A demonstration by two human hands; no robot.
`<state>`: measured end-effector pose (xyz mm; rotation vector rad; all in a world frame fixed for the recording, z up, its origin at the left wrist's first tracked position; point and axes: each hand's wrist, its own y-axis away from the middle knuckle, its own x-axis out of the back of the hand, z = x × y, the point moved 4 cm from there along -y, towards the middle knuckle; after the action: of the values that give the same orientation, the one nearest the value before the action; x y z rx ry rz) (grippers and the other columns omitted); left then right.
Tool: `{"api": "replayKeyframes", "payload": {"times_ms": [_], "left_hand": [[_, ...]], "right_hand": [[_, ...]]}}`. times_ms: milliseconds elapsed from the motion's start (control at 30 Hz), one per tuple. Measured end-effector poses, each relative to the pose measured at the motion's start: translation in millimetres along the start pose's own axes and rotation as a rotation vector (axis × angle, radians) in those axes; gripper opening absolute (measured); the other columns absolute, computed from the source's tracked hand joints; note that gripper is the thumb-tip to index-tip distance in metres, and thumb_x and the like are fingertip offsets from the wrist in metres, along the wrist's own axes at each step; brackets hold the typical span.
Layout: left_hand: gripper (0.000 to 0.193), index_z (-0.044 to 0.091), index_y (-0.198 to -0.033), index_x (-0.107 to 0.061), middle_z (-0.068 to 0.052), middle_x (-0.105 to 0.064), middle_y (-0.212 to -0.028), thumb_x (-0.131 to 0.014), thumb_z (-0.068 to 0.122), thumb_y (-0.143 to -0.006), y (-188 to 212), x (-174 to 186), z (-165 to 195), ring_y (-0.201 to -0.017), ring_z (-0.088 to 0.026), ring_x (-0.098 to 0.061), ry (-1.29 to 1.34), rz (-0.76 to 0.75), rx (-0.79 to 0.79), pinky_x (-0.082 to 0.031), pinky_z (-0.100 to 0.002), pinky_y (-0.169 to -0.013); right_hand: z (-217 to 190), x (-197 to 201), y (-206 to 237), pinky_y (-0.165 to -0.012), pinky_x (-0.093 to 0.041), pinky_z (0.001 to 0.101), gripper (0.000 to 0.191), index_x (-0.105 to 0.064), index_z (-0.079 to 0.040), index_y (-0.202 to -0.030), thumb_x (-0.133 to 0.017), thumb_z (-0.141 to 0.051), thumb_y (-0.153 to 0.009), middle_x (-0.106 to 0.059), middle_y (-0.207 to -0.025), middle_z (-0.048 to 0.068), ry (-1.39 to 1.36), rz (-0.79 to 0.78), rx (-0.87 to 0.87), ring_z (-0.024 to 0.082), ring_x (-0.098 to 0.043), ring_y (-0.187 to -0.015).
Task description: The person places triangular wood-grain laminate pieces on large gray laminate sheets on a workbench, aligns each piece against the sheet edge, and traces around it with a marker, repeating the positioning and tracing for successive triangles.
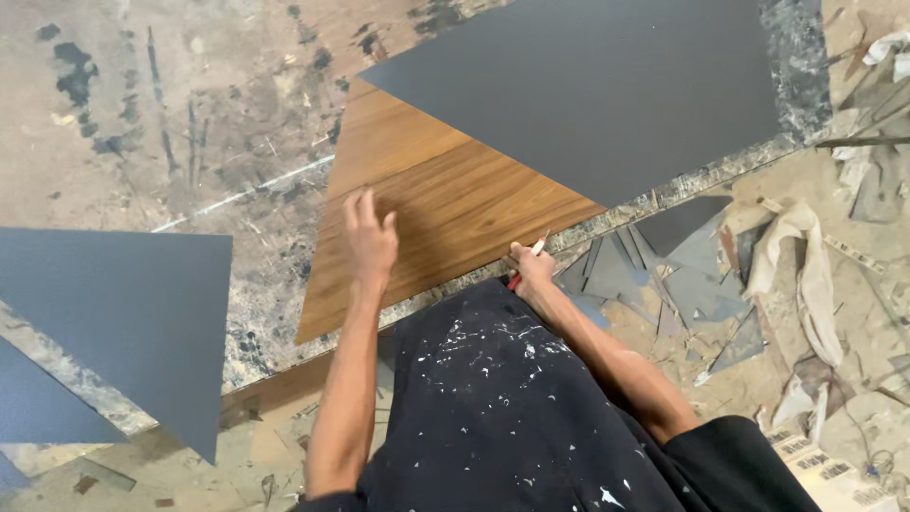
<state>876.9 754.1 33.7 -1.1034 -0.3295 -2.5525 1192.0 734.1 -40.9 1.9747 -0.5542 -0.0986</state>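
- A worktable (142,114), stained and mottled, is seen carrying sheets of laminate.
- A dark grey sheet (607,95) is laid overlapping the wood-grain laminate sheet (427,218), which reaches the table's near edge.
- The left hand (370,237) is pressed flat, fingers spread, on the wood-grain sheet.
- A red-handled cutter (526,261) is gripped in the right hand (531,270) at that near edge.

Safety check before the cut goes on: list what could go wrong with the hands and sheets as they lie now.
1. The right hand works a red-handled cutter at the wood-grain sheet edge, close to the body; a slip might reach the apron.
2. The left hand lies flat on that sheet; if the blade runs on, its fingers may be exposed.
3. The grey offcuts littering the floor could cause a slip.
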Motion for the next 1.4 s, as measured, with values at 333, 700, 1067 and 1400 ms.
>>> {"api": "replayKeyframes", "payload": {"times_ms": [333, 700, 1067, 1400], "left_hand": [[0.122, -0.016, -0.143, -0.031, -0.027, -0.036, -0.148, -0.086, 0.064, -0.069, -132, -97, 72, -0.143, -0.048, -0.036, -0.761, -0.190, 0.070, -0.044, -0.063, -0.115], [0.147, 0.005, -0.161, -0.009, -0.020, -0.016, -0.161, -0.099, 0.046, -0.052, -152, -95, 47, -0.148, -0.049, -0.024, -0.510, -0.298, 0.573, -0.040, -0.074, -0.109], [0.143, 0.012, -0.164, -0.005, -0.005, 0.020, -0.167, -0.098, 0.039, -0.058, -155, -88, 38, -0.153, -0.052, -0.003, -0.422, -0.396, 0.609, -0.034, -0.081, -0.109], [0.137, 0.012, -0.164, -0.004, -0.004, 0.022, -0.166, -0.095, 0.038, -0.064, -161, -81, 41, -0.153, -0.056, -0.003, -0.414, -0.506, 0.621, -0.035, -0.083, -0.106]], "right_hand": [[9, 2, -13, -0.045, -0.043, 0.0322, 0.018, -0.058, -0.006, -0.095, -0.075, -0.009, -0.091, -0.065, -0.081, 0.007, -0.051, 0.014, -0.008, 0.022, -0.065, -0.067], [-86, 4, 6, -0.065, -0.060, 0.0369, 0.047, -0.038, -0.010, -0.147, -0.050, -0.010, -0.102, -0.062, -0.092, 0.013, 0.212, -0.393, -0.057, 0.027, -0.071, -0.082], [-184, -294, -40, -0.047, -0.053, 0.0361, 0.035, -0.054, 0.001, -0.100, -0.042, -0.029, -0.113, -0.063, -0.073, 0.012, 1.284, -0.881, 0.639, 0.020, -0.067, -0.054], [-152, -351, -61, -0.057, -0.049, 0.0603, 0.031, -0.051, 0.000, -0.095, -0.052, -0.026, -0.112, -0.064, -0.071, 0.028, 1.476, -0.949, 1.369, 0.051, -0.063, -0.066]]}}
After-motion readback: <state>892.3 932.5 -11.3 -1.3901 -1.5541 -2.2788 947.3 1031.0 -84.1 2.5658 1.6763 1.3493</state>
